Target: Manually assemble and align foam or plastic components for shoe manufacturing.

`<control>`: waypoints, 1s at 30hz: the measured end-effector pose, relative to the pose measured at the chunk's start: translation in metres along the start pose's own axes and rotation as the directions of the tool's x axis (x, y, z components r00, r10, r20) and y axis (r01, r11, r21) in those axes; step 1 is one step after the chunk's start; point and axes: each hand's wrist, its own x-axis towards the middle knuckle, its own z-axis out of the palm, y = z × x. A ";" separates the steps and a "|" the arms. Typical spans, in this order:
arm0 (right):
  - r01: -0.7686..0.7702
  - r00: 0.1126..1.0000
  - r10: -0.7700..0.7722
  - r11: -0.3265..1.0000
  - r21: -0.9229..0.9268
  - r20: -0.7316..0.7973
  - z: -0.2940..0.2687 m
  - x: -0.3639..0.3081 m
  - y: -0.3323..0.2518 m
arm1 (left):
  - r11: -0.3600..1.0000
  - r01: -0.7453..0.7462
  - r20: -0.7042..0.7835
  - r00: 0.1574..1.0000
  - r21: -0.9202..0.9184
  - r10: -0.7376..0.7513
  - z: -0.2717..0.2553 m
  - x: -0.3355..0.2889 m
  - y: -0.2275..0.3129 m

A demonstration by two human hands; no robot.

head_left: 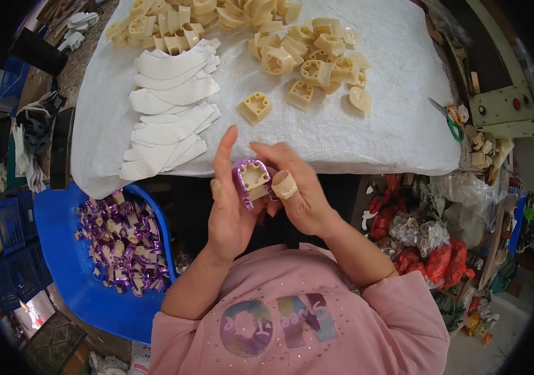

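Note:
Between my hands, just off the table's front edge, is a beige plastic shoe heel (254,177) with a shiny purple covering (239,181) wrapped around its sides. Its hollow, holed face points up. My left hand (226,209) grips it from the left, index finger stretched upward. From the right my right hand (301,194) closes around it, with beige tape (284,184) on the thumb; some fingertips are hidden beneath. A single bare heel (255,108) lies on the table beyond my hands. To its left, white curved cover pieces (170,128) overlap in a long row.
Bare heels (317,65) are heaped on the white woven sheet (398,94) covering the table. A blue tub (61,250) at lower left holds many purple-covered heels (120,244). Scissors (451,119) lie at the right edge. Red plastic bags (448,262) and scraps crowd the right side.

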 end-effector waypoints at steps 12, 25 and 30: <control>0.175 0.983 -0.181 0.975 -0.136 -0.037 -0.015 0.008 0.000 | 0.670 -0.257 0.055 0.950 0.696 0.307 -0.009 -0.002 -0.001; 0.068 0.992 -0.065 0.997 -0.028 0.105 -0.027 0.011 0.010 | 0.418 -0.249 0.166 0.960 0.873 0.227 0.001 0.000 0.022; -0.118 0.993 0.110 0.946 0.301 0.042 -0.021 0.005 0.017 | 0.388 -0.284 0.160 0.933 0.877 0.322 0.001 0.004 0.014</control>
